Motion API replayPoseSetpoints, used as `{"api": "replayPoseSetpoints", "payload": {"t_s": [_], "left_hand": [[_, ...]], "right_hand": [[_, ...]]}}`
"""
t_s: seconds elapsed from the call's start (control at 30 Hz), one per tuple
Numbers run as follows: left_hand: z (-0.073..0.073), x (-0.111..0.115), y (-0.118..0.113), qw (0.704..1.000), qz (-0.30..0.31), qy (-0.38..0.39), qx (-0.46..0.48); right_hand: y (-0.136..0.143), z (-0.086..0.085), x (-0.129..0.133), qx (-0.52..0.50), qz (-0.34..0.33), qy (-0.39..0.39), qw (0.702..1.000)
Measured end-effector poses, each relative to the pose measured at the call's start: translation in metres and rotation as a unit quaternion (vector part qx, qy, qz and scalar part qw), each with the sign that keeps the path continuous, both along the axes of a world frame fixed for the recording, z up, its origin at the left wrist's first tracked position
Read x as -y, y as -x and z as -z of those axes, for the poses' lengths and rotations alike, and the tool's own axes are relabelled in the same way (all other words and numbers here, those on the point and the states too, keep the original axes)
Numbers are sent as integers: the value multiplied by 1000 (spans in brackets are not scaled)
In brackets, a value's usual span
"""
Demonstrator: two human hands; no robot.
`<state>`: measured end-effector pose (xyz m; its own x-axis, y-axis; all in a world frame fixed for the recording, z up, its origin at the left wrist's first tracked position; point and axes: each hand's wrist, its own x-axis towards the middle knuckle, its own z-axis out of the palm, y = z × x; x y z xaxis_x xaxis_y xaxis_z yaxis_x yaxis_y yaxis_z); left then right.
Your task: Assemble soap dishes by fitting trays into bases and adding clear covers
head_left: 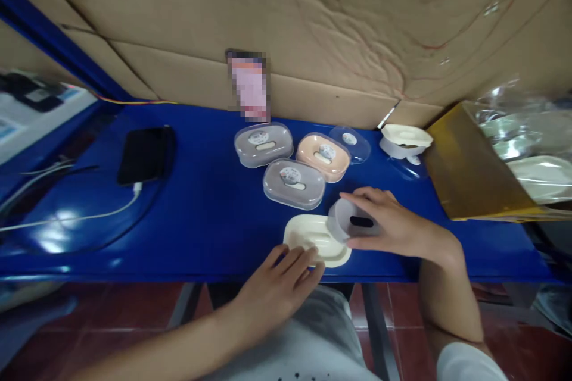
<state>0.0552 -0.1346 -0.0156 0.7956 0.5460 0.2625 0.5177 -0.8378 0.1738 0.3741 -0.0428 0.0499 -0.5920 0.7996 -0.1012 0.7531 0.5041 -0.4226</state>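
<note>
I see right hand (386, 217) clamped across grey cover (340, 220); left hand (281, 283), fingers parted, likely steadying cream tray (295, 229) at near edge.

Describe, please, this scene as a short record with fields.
Left hand: at the cream tray, near side
Right hand: holds a grey cover at the tray's right end
Beyond: two grey boxes, one peach box, all labelled
Far right: carton
Left side: black phone, white cable plugged in
Surface: blue table
</note>
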Motion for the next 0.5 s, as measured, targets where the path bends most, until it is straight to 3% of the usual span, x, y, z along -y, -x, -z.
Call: {"api": "replayPoseSetpoints", "payload": {"t_s": [0.1,0.17,0.23,0.37,0.5], "left_hand": [[11,10,13,988,-121,12,92],[17,8,13,962,-224,28,155],[19,5,12,937,-283,61,197],[16,2,14,943,-250,105,192],[10,-2,23,969,-186,99,126]], "right_hand": [[36,2,14,-17,-49,-38,998],[59,6,19,-32,-72,-70,994],[78,14,24,-49,-72,-94,992],[103,30,35,-106,-54,-107,987],[95,31,25,-189,-29,-160,968]]}}
